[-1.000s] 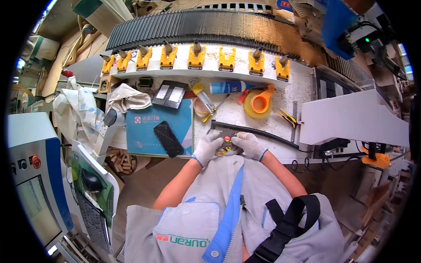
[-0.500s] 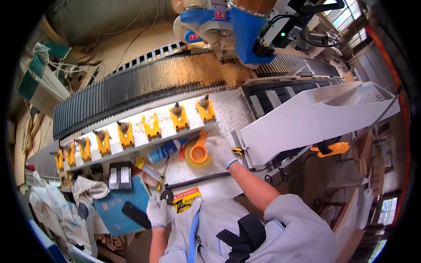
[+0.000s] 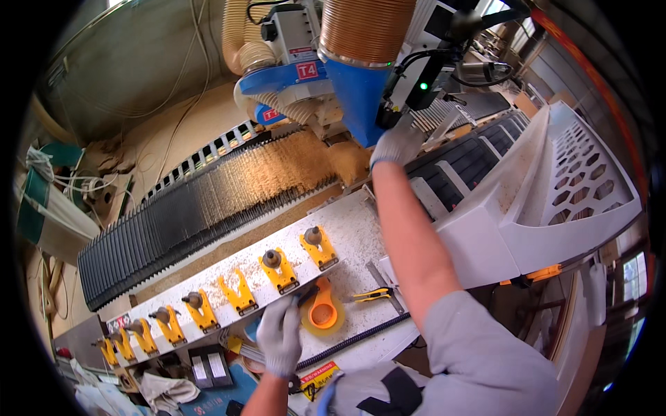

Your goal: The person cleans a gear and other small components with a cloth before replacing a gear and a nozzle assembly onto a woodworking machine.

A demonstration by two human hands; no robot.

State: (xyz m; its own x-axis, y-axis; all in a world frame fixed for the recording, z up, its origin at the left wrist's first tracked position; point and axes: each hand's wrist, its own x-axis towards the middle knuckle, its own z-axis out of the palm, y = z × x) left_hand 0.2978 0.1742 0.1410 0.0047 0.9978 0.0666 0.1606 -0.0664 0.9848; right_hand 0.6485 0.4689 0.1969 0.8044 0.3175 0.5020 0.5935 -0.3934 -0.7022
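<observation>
My right hand (image 3: 398,143), in a pale glove, is stretched forward beside the tip of the blue hood (image 3: 355,97) and below a black unit with a green light (image 3: 424,84). Its fingertips are hidden, so I cannot tell whether it grips anything. My left hand (image 3: 279,336), also gloved, hovers at the front edge of the white ledge (image 3: 357,243). Its fingers reach forward, loosely extended, and I see nothing held. Beneath it, a blue bottle is mostly covered. Just right of this hand lies an orange tape dispenser (image 3: 323,304) on a clear yellowish tape roll (image 3: 336,326).
Several yellow tool forks (image 3: 238,292) line the ledge, most holding tool holders. A yellow utility knife (image 3: 372,295) lies right of the tape. Wood dust covers part of the black ribbed bellows (image 3: 229,180). A white guard (image 3: 517,229) stands right of my forearm.
My right hand has left the tape dispenser and moved far forward to the blue hood. My left hand has risen from the dark round part at lower left to the ledge. The view has shifted.
</observation>
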